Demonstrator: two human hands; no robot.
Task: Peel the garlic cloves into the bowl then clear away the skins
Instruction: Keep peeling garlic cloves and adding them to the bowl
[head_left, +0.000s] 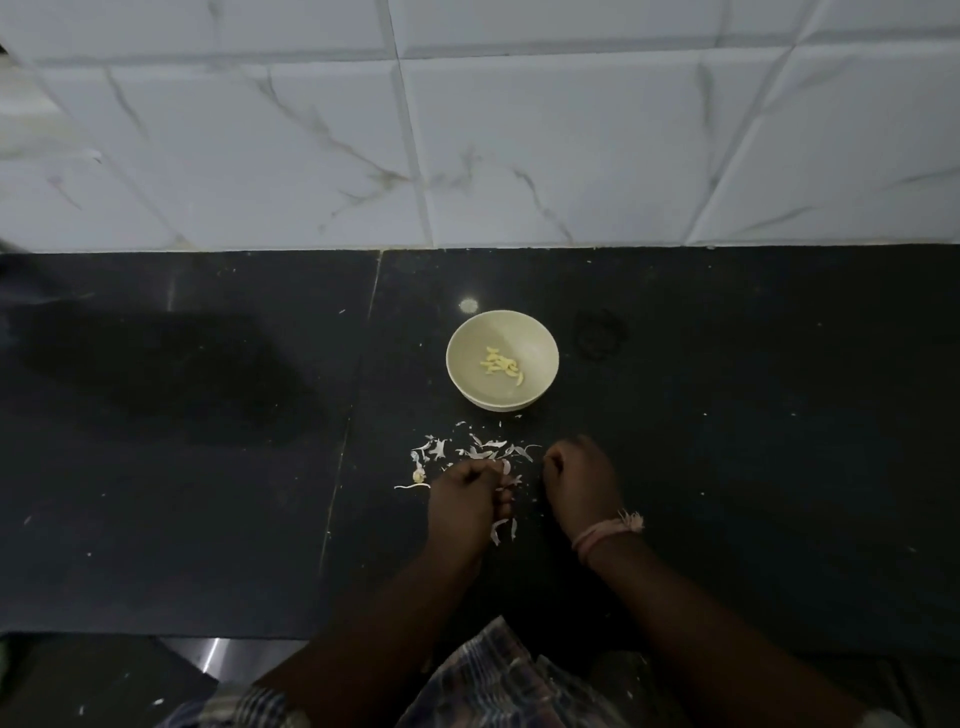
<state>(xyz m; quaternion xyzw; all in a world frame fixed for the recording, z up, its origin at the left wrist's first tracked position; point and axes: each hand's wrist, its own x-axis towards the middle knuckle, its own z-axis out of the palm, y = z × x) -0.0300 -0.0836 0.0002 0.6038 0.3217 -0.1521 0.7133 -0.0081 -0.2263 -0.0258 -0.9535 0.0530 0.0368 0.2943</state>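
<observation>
With the left hand (470, 499) pinching skins (483, 451) and the right hand (576, 478) curled, its grip unclear, a careless sweep could scatter them across the bench (208, 467) or into the bowl (467, 338).

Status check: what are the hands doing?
Left hand curled on skins; right hand curled, contents hidden. Peeled cloves in bowl. Nothing blocking.

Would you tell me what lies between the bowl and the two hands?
Scattered garlic skins on the dark counter, seen in the head view.
</observation>
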